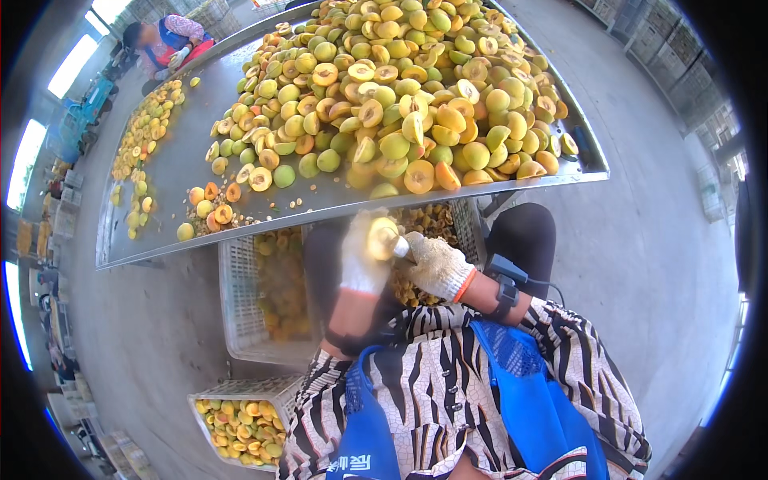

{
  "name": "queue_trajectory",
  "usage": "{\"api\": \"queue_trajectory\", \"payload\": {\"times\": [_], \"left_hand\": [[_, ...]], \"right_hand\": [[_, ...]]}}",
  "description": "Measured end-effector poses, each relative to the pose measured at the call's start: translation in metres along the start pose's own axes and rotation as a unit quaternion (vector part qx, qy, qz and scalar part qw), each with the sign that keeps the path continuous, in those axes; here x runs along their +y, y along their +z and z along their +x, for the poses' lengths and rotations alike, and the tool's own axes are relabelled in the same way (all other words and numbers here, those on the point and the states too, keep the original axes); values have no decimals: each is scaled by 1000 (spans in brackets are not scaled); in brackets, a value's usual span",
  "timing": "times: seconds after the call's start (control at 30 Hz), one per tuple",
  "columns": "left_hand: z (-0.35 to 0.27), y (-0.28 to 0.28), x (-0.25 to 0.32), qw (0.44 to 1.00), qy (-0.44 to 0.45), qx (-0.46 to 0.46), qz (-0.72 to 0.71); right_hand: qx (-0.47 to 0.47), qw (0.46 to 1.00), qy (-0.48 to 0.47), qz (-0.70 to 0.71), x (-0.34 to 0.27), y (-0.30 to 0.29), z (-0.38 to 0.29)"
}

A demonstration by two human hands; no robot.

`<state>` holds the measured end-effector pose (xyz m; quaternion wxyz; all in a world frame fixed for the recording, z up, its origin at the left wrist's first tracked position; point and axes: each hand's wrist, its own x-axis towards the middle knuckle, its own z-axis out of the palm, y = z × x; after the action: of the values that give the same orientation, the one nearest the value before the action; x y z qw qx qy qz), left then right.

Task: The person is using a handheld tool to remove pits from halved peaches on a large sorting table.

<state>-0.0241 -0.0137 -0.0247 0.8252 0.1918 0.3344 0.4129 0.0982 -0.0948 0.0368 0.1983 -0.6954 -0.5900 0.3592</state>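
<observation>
My left hand, in a white knit glove with an orange cuff, holds a halved yellow-green stone fruit, cut face up. My right hand, gloved alike, grips a small tool whose pale metal end touches the fruit half. The tool's exact kind cannot be told. Both hands are over my lap, just below the near edge of a metal table. A large heap of halved fruit covers much of the tabletop, with pit pieces scattered near its front edge. Some blur lies over my left hand.
Between my knees a crate holds brown pits or scraps. A white plastic crate of fruit stands left of my legs, another crate of fruit halves below it. Across the table at upper left a co-worker sits by more fruit.
</observation>
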Motion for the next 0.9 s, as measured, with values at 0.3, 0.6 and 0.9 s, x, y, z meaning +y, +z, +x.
{"api": "queue_trajectory", "payload": {"times": [0.3, 0.6, 0.9], "left_hand": [[-7, 6, -11, 980, 131, 16, 148], [-7, 9, -23, 946, 137, 5, 293], [1, 10, -30, 947, 84, 41, 309]], "right_hand": [[-19, 1000, 5, 16, 6, 6, -1], [-28, 999, -8, -33, 56, 24, 4], [-58, 990, 18, 125, 61, 39, 1]]}}
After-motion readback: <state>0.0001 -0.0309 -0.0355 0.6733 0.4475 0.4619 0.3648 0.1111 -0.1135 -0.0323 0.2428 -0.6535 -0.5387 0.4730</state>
